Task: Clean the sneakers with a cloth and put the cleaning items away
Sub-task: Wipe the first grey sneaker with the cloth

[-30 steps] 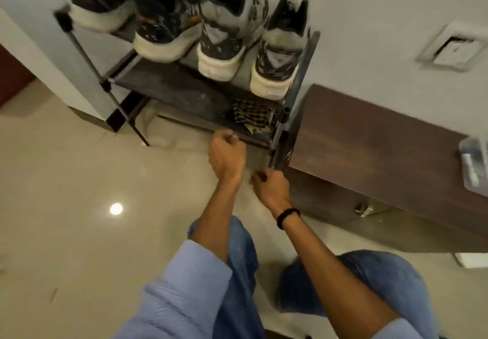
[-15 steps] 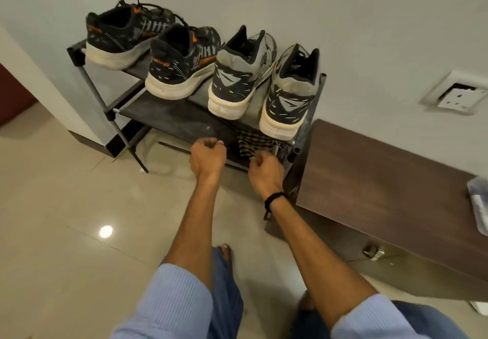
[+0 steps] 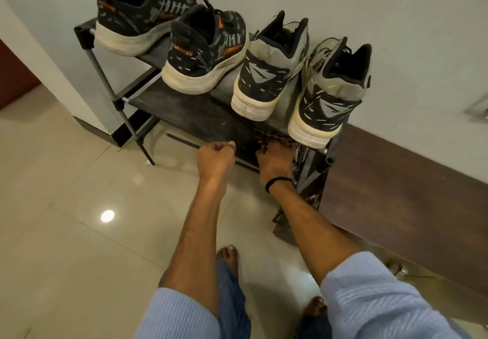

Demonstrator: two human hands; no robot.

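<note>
only blurred orange lettering on black sneaker (image 3: 203, 50) heel

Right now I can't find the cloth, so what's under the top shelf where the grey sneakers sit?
A checked cloth lies on the lower shelf under the grey sneakers. The right hand reaches it; the sneakers hide most of it.
</note>
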